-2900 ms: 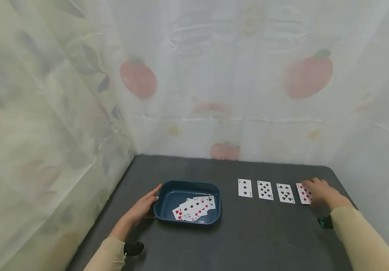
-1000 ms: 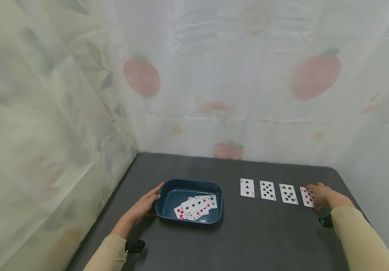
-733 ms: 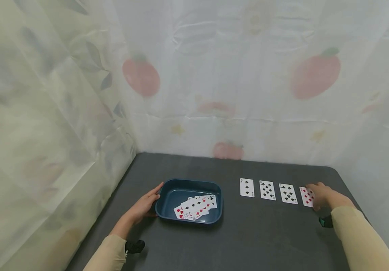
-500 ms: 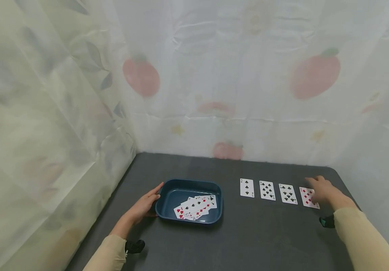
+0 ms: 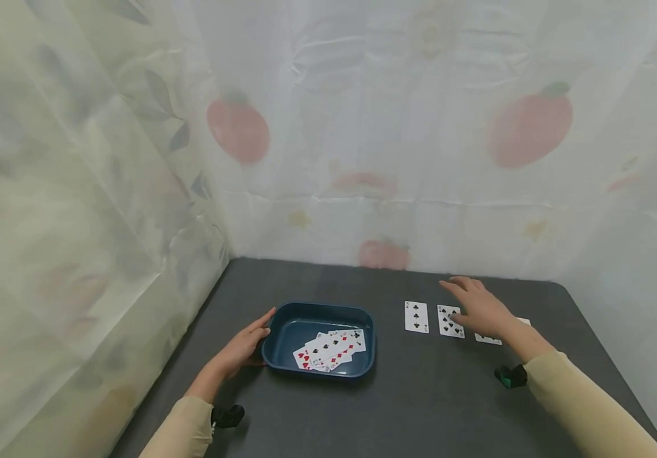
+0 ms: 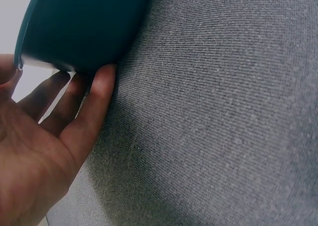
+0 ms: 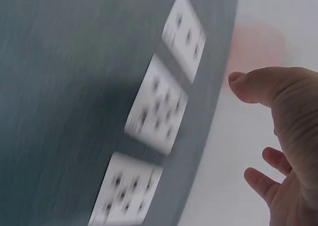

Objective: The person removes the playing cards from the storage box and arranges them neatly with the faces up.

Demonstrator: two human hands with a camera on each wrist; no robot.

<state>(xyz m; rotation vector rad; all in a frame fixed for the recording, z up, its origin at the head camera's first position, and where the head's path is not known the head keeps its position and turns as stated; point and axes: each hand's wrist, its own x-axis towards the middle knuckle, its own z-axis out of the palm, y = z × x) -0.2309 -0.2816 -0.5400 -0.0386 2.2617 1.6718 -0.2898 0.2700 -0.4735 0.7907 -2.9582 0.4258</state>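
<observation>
My left hand (image 5: 241,348) rests at the left side of a dark blue tray (image 5: 318,375). In the left wrist view its fingers (image 6: 90,112) reach out to the tray's outer wall (image 6: 84,27), fingertips against it. Several overlapping playing cards (image 5: 331,351) lie face up in the tray. My right hand (image 5: 483,310) is raised over a row of cards, fingers spread and holding nothing. The row has a three of clubs (image 5: 416,317), a spade card (image 5: 447,321), a club card (image 5: 488,340) partly covered by the hand, and a rightmost card (image 5: 525,321) mostly hidden.
The dark grey table (image 5: 408,407) carries the tray and the card row. Hanging sheets with fruit prints (image 5: 385,127) enclose the back and sides. Each wrist wears a black strap (image 5: 226,416).
My right hand let go of the rightmost diamond card, lifted and moved left over the row. That card stays on the table. The left hand and tray stay put.
</observation>
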